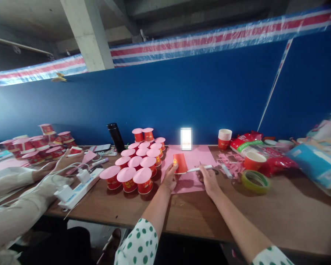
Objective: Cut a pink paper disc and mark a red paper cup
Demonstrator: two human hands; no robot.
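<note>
Cup (181, 162): axis near-upright in view, white edge down | left hand (169, 179) clasps it | right hand (209, 180) clasps pen (194, 169) pointing left

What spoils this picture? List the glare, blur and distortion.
Head view, centre: the rectangle is a pixelated white glow, while the cup in the left hand is clearer; head view, top: the striped sheeting glints; head view, edges: the blue packet looks soft, the co-worker's sleeve stretched.
</note>
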